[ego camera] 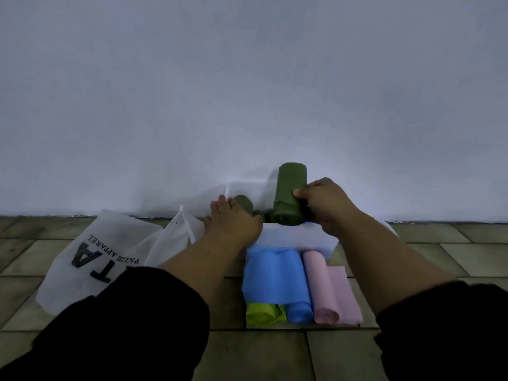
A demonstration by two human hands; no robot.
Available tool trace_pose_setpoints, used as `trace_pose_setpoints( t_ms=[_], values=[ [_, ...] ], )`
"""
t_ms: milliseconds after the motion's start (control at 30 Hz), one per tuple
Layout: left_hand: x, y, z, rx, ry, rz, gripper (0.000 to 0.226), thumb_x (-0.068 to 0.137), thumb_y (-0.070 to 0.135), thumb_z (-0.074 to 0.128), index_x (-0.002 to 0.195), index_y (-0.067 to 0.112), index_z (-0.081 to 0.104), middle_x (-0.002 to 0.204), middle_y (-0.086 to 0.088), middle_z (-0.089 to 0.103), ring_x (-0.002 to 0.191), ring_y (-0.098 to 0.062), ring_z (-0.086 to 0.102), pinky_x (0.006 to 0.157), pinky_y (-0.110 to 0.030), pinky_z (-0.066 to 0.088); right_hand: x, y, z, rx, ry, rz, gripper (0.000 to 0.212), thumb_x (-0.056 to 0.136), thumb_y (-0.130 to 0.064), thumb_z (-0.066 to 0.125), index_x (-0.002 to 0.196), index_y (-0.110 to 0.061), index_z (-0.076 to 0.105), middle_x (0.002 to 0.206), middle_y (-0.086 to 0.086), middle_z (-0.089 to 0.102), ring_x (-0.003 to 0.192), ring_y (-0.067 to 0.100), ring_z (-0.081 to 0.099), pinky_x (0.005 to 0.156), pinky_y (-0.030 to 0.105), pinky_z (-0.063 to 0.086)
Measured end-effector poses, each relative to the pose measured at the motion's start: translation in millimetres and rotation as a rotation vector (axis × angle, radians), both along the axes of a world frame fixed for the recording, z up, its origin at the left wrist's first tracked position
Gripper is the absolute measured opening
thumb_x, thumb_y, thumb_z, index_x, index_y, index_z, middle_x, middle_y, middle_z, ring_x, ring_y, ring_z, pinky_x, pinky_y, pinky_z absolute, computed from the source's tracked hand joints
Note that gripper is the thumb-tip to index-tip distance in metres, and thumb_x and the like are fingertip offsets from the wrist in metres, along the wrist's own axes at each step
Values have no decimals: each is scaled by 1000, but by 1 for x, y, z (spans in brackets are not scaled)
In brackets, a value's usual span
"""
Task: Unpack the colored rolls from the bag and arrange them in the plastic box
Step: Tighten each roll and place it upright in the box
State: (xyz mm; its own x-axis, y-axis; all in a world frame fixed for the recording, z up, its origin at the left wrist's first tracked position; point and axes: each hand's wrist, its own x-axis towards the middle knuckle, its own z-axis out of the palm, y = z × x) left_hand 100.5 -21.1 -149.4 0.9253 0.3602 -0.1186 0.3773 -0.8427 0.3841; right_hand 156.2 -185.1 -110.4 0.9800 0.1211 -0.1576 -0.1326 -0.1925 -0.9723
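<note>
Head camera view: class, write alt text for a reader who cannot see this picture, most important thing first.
A person's right hand holds a dark green roll over a white plastic box by a wall, while the left hand rests on another green roll inside. Blue, lime and pink rolls lie on the tiled floor in front; a white printed bag lies left.

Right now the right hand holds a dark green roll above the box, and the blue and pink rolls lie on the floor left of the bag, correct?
Not quite. The head view shows the blue roll and pink roll right of the bag. The right hand does hold the dark green roll above the box.
</note>
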Motion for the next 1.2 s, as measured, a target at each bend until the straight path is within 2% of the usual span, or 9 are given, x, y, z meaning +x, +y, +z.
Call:
trace_pose_setpoints(
  t_ms=[100,233,467,633,767,833,933,1033,1200],
  values=[
    [3,0,-5,29,7,-24,84,94,52,33,151,6,-8,160,-14,-12,148,-33,-6,119,-51,6,27,29,-11,-210,34,70,36,76,-15,69,105,1,55,100,22,65,86,36,67,73,52,59],
    [1,2,-6,52,18,-60,81,96,52,29,151,7,-11,160,-14,-15,148,-32,-7,120,-49,4,23,65,-9,-655,8,244,32,94,-13,51,121,3,55,125,22,56,115,33,55,99,37,44],
    [2,2,-5,45,35,-62,78,96,51,26,151,10,-10,159,-14,-16,147,-33,-8,119,-51,3,22,73,-6,-1167,8,546,37,99,-18,41,130,2,47,129,17,49,112,28,48,97,36,36],
    [2,2,-6,72,44,-54,78,96,53,26,152,12,-8,160,-14,-14,148,-33,-5,119,-52,4,25,67,-18,-1166,-117,408,35,85,-29,57,113,-8,58,98,9,56,90,26,50,81,35,41],
    [1,4,-8,63,13,-50,78,95,56,27,153,15,-4,160,-14,-10,148,-33,0,118,-52,9,3,41,-27,-639,-493,-19,15,78,-25,59,93,-23,60,84,-5,62,79,17,57,67,27,41],
    [-2,5,-9,65,-25,-57,78,94,60,26,154,17,-1,161,-14,-8,147,-34,6,118,-52,14,-29,17,-30,-555,-588,-110,1,79,-21,58,80,-22,58,75,-7,59,73,16,55,63,27,37],
    [-20,3,-5,37,-133,-72,80,93,63,30,154,20,2,161,-13,-5,147,-34,10,117,-50,18,-71,-24,-58,-660,-514,-105,7,80,-23,61,78,-23,54,77,-3,60,75,20,57,60,28,36],
    [-67,-13,0,82,-245,-148,73,92,60,37,150,20,20,158,-9,17,141,-31,25,112,-44,30,-100,-51,-89,-819,-278,2,29,77,-34,67,103,-27,56,103,-1,59,88,21,61,70,29,44],
    [-170,-36,-36,192,188,-364,45,87,50,50,122,21,52,128,-2,53,111,-21,55,87,-32,41,-120,-62,-94,-895,-131,54,54,78,-32,64,128,-23,46,120,8,61,101,25,61,86,35,50]
  ],
)
